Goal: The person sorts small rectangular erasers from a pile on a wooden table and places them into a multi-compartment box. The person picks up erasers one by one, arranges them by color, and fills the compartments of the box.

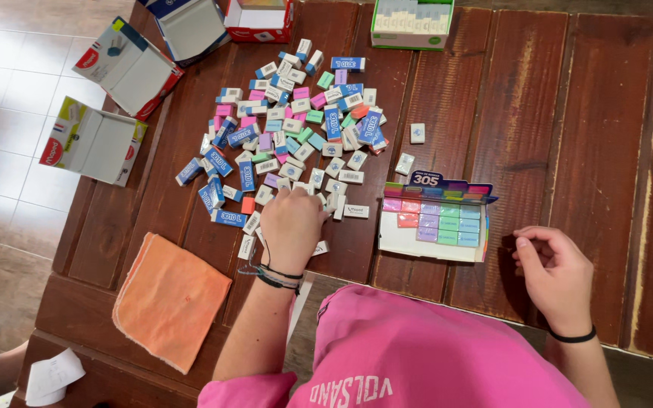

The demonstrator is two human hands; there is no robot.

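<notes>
While the left hand (290, 219) presses down among scattered erasers (296, 125), fingers hidden, grip unclear, the right hand (557, 272) rests loosely curled, empty, right of the eraser box (432, 245); an orange cloth (169, 298) lies near left on the table (598, 136).

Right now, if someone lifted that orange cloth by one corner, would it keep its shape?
Probably not. The orange cloth lies flat with soft, frayed-looking edges, so it would likely droop and fold. It looks thin, so likely light for its size. Pushed across the wooden table, it would probably bunch up rather than slide whole.
</notes>
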